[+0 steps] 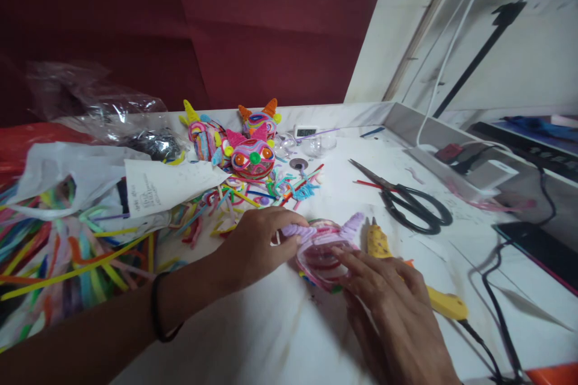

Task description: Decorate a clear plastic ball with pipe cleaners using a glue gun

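A round pipe-cleaner animal head with a clear front and lilac ears lies on the white table between my hands. My left hand is closed, its thumb and fingers pinching the ear on the left. From the right, my right hand grips the side of the head, fingers reaching over its clear front; its thumb is hidden. The other lilac ear sticks up free. A yellow hot glue gun lies beside and partly behind my right hand, its nozzle pointing away from me.
Finished pipe-cleaner heads stand at the back. Black-handled scissors lie right of centre. Loose pipe cleaners and a white paper cone fill the left. Cut scraps lie mid-table. A phone and cables are at the right.
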Demonstrator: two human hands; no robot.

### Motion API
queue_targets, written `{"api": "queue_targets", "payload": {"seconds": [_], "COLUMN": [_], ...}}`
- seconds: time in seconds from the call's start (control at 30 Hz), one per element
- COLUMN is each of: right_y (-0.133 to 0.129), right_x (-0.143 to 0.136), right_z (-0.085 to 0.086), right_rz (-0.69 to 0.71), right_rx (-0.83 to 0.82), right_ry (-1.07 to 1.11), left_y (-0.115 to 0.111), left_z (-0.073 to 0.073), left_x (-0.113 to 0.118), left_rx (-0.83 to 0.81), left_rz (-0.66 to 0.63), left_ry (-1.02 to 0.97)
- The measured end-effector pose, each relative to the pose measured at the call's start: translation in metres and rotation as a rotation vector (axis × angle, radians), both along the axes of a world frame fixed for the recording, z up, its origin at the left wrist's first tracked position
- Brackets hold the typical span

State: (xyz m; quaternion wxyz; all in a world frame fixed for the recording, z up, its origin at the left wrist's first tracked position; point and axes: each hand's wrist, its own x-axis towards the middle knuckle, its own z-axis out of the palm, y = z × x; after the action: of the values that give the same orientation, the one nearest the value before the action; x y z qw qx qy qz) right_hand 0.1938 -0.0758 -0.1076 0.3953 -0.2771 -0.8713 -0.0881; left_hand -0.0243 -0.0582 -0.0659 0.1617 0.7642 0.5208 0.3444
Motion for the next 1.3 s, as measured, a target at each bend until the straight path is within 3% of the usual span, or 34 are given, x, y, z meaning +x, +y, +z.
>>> {"api": "queue_targets", "payload": {"seconds": [0.27,0.43,0.57,0.7,0.77,0.9,1.1,1.3], "right_y": [-0.001,0.005,0.037,0.095,0.122,0.155,0.167,0.166], "right_x": [0.004,0.024,0.039,0.034,0.025,0.003,-0.009,-0.007], "right_z": [0.004,0.030,0.059,0.073,0.070,0.053,0.029,0.023], "right_rz": [0.008,-0.044,-0.107,-0.090,-0.156,-0.105,-0.036,0.020], "right_rx": [-0.008,-0.101,-0.047,-0.337,-0.540,-0.634,-0.683,-0.686], "right_ry": [0.036,0.025,-0.039,-0.190,-0.335,-0.448,-0.516,-0.516], "left_y": [-0.001,-0.001,0.000,0.003,0.005,0.007,0.006,0.006], "left_z": [-0.002,-0.002,-0.002,-0.003,-0.003,-0.003,0.001,0.003], "left_x": [0.000,-0.002,-0.002,-0.002,-0.002,-0.002,0.000,-0.001], "left_rx": [-0.031,-0.030,-0.014,0.016,0.016,0.023,0.102,0.148], "left_rz": [-0.018,-0.036,-0.040,-0.049,-0.041,-0.039,-0.069,-0.078], "left_ry": [0.014,0.018,0.034,0.031,0.025,0.039,0.102,0.164]}}
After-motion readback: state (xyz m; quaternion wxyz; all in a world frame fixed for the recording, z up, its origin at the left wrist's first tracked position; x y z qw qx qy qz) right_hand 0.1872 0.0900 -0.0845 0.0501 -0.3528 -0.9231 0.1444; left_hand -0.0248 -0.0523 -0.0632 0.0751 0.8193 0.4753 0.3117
